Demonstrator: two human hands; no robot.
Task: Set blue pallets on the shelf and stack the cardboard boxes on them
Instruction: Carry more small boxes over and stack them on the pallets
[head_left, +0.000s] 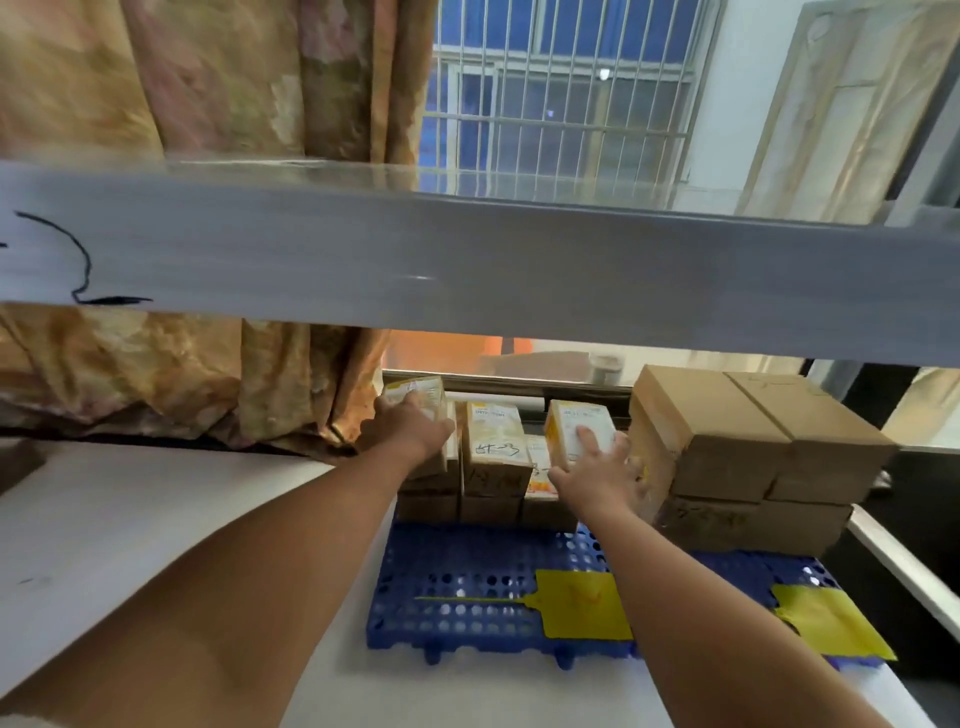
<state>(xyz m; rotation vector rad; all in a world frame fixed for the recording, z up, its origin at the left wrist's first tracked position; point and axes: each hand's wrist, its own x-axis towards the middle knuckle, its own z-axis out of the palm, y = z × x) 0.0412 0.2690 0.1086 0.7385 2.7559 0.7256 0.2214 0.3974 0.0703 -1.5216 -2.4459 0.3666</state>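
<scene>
The left hand (410, 428) gripped a small yellow-and-white printed carton (418, 392) atop the left column of the low stack of cardboard boxes (493, 457) at the back of the blue perforated plastic pallet (467, 582) on the white shelf (156, 519). The right hand (597, 470) held a second printed carton (576, 423), fingers spread over its face, just beside the large brown cardboard boxes (753, 447). Both cartons sat tilted — let go unevenly, either could have slid off its narrow column or toppled a neighbour.

Storeroom set up in an ordinary room: steel rack shelf (519, 270), stacked cardboard boxes (753, 441) on blue pallets (467, 571), far curtain (208, 78), barred window (561, 93).
</scene>
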